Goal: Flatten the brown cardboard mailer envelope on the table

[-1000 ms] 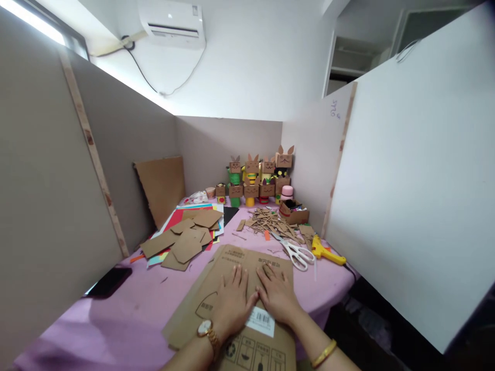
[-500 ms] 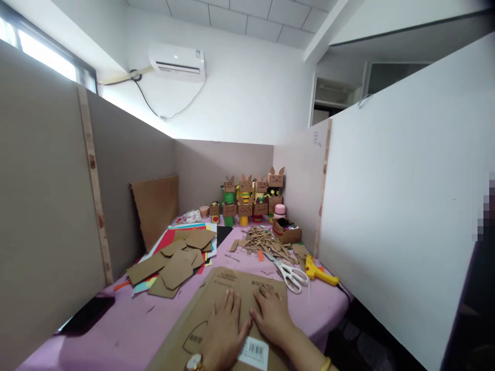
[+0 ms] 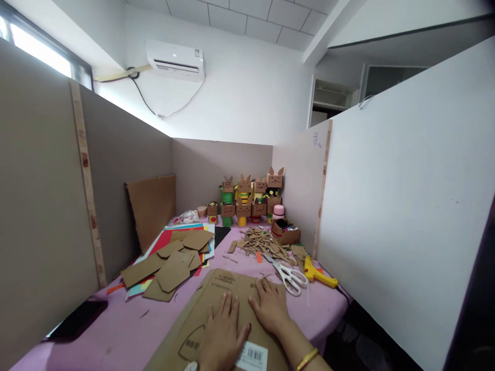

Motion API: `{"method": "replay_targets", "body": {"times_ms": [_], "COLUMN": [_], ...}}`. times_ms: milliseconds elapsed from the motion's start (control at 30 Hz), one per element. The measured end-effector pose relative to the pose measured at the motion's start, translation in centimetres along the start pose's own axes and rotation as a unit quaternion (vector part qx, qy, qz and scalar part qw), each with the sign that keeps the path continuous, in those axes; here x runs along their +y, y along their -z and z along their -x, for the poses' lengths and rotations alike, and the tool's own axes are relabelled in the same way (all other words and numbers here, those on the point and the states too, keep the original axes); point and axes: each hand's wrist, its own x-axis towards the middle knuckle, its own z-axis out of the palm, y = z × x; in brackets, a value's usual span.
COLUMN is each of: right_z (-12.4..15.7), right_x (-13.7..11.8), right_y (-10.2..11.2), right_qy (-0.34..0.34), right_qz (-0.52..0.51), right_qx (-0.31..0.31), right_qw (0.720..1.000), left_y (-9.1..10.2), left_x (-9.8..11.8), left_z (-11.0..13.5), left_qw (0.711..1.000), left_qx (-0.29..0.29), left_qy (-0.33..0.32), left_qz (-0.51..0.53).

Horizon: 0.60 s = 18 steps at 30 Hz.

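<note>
My left hand [image 3: 223,334] and my right hand [image 3: 269,307] lie flat, side by side, on a large flattened cardboard sheet [image 3: 222,288] with printed marks and a white barcode label [image 3: 252,356]. The fingers of both hands are stretched out and hold nothing. The sheet rests on a table covered in pink cloth [image 3: 127,335]. White-handled scissors [image 3: 288,275] lie just beyond my right hand. A yellow glue gun [image 3: 317,273] is to their right.
Cut cardboard shapes on coloured paper [image 3: 170,257] lie at the left, cardboard strips [image 3: 261,242] in the middle. Cardboard figures [image 3: 249,198] and a small box [image 3: 285,232] stand at the back. A black phone [image 3: 77,320] lies front left. Partition walls enclose the table on three sides.
The view tilted upward, so the hands and sheet now sit lower in frame. Both hands stay flat on the cardboard, with the wrists slipping toward the bottom edge.
</note>
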Motion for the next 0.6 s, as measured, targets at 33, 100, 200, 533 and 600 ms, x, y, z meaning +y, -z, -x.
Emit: {"method": "replay_targets", "body": {"times_ms": [33, 100, 200, 533, 600], "right_z": [-0.1, -0.3, 0.0, 2.9, 4.9], "right_x": [0.1, 0.4, 0.9, 0.6, 1.2], "right_y": [-0.1, -0.4, -0.6, 0.7, 0.3], "right_qy": [-0.002, -0.01, -0.026, -0.006, 0.003], "right_qz": [-0.002, -0.006, -0.014, -0.064, -0.089], "right_qx": [-0.006, -0.011, -0.01, 0.0, -0.007], "right_qw": [1.0, 1.0, 1.0, 0.998, 0.996], "left_y": [0.0, 0.1, 0.1, 0.5, 0.5], "left_x": [0.1, 0.1, 0.1, 0.0, 0.0], "left_z": [0.0, 0.0, 0.0, 0.5, 0.5], "left_qw": [1.0, 1.0, 1.0, 1.0, 1.0], "left_qx": [0.003, 0.01, 0.012, 0.013, 0.012], "left_qy": [0.0, 0.001, 0.007, 0.01, 0.011], "left_qz": [0.0, -0.002, -0.003, 0.01, 0.014]}}
